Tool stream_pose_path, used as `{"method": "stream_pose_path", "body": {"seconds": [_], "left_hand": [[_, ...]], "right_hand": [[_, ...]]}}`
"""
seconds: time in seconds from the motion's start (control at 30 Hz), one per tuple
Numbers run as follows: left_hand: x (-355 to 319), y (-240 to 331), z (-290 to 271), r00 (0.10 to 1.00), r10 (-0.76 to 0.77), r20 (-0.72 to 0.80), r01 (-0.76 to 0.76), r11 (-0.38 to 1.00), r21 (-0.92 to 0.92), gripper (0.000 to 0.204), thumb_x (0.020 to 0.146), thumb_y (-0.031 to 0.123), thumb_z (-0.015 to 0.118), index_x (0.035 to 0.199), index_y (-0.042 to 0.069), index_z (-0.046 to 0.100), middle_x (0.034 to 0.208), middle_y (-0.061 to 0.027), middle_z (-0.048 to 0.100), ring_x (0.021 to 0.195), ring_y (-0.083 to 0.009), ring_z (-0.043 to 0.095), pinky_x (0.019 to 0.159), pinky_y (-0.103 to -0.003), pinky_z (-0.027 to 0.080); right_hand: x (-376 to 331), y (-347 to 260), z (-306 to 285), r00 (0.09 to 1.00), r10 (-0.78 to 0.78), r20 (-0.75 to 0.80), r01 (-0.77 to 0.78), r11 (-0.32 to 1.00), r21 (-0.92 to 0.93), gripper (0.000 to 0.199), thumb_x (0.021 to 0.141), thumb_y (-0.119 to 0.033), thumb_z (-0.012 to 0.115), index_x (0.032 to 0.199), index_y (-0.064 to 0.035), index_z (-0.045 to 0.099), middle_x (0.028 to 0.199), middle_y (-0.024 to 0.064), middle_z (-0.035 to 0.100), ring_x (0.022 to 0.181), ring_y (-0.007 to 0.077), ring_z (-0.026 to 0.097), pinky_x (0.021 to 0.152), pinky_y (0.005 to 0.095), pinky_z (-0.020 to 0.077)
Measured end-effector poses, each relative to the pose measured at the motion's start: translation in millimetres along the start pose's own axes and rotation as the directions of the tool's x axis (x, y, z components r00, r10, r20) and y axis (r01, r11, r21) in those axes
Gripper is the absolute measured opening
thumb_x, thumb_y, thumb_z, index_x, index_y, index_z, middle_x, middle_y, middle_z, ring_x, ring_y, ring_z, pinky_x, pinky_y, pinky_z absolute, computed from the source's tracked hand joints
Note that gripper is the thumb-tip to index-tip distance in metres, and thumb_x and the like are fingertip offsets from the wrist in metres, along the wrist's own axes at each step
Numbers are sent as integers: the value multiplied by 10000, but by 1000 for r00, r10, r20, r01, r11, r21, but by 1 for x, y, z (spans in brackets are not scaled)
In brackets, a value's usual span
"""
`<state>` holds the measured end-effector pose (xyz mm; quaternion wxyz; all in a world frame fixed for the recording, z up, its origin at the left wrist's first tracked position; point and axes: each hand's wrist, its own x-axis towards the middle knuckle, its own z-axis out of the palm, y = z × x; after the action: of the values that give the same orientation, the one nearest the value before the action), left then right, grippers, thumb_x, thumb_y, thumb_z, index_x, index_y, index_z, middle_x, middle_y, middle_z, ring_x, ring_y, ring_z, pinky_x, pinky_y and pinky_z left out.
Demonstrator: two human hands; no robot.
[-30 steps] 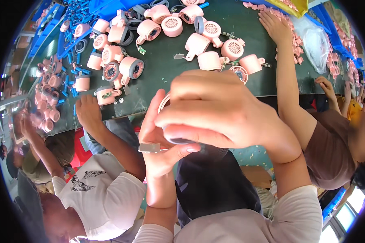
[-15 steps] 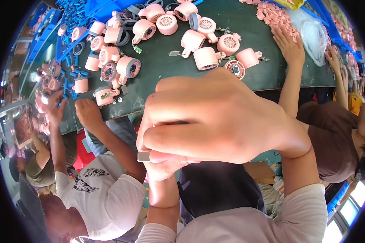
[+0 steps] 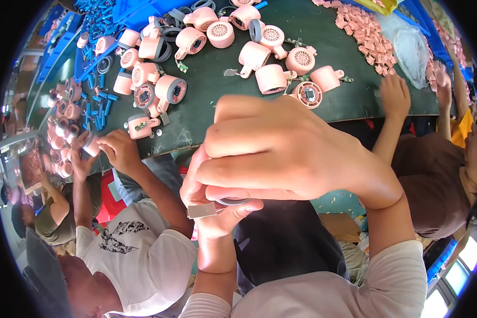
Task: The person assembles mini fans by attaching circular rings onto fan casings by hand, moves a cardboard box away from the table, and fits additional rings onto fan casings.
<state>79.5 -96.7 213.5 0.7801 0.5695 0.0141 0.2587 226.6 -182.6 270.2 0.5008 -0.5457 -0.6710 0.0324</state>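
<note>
In front of my chest my two hands are close together. My right hand (image 3: 281,151), fingers curled, covers most of a round part with a grey rim (image 3: 232,201). Below and behind it, my left hand (image 3: 214,222) is closed about the same part, its thumb along the lower side. A small flat silver rectangular piece (image 3: 201,211) sticks out beside the left thumb, with a thin wire next to it. The rest of the held part is hidden by my fingers.
On the dark green table (image 3: 206,74) lie several pink fan-like housings (image 3: 271,78), some with circuit boards dangling. Blue cylinders (image 3: 100,106) and grey rings (image 3: 105,64) lie left, small pink pieces (image 3: 365,40) right. Co-workers' hands (image 3: 121,151) are at work on both sides.
My hands have turned and opened slightly, so the grey rim and more of the silver piece show. The right co-worker's hand has drawn back from the pink pieces; the left co-worker now holds a pink housing.
</note>
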Motion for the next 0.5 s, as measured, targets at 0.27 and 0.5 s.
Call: {"method": "stream_pose_path", "body": {"seconds": [0.27, 0.5], "left_hand": [[7, -19, -4, 990, -139, -35, 139, 990, 12, 736, 680, -112, 694, 1331, -39, 360, 1252, -165, 468, 1069, -213, 536, 852, -297, 480], [32, -46, -33, 900, -396, -183, 407, 913, 30, 672, 729, -21, 708, 1302, -83, 362, 1039, -114, 579, 875, -154, 591, 759, -258, 503]], "right_hand": [[-12, 29, 29, 772, 629, 87, -634, 755, 165, 406, 829, -397, 574, 783, -2, 655, 818, 213, 633, 672, 295, 634, 618, 381, 485], [-13, 92, 61, 615, 788, 16, -789, 614, 23, 480, 860, -408, 522, 629, 7, 591, 519, 127, 529, 505, 258, 546, 511, 378, 407]]}}
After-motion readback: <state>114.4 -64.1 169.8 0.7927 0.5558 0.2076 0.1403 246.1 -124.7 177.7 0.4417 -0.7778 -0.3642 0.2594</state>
